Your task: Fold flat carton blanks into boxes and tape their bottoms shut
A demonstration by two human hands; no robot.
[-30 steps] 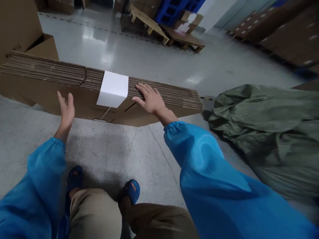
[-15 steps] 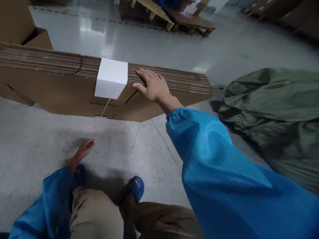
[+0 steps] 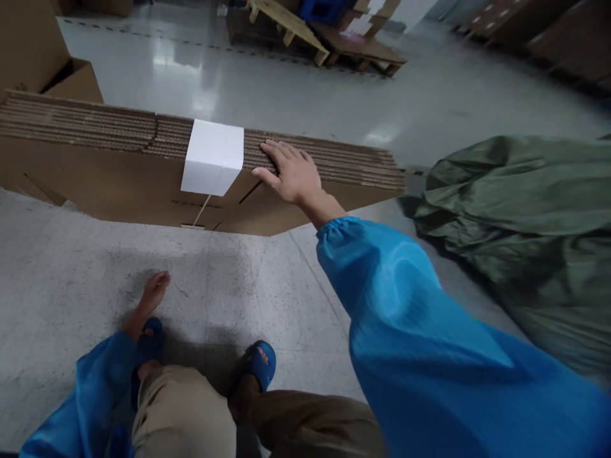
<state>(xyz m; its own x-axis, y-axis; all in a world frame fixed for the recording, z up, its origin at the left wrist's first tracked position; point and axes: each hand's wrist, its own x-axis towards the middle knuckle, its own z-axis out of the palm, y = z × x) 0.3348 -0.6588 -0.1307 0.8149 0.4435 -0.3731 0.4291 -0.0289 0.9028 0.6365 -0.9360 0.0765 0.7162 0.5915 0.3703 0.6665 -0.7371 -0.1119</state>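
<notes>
A thick bundle of flattened cardboard sheets (image 3: 105,172) stands on edge on the grey floor in front of me, bound by a white paper band (image 3: 212,157) with a thin strap below it. My right hand (image 3: 289,172) lies flat on the bundle's top edge just right of the band, fingers stretched out. My left hand (image 3: 153,294) hangs low by my left knee, away from the bundle, fingers loosely together and holding nothing. Both arms wear blue sleeves.
A crumpled olive-green cover (image 3: 520,222) lies on the floor at the right. Brown cartons (image 3: 42,57) stand behind the bundle at the left. Wooden pallets (image 3: 329,44) sit across the shiny floor at the back. My blue sandals (image 3: 260,362) are below.
My left hand has left the bundle's face and dropped down beside my knee. My right hand has stayed on the top edge. The view shifted slightly.
</notes>
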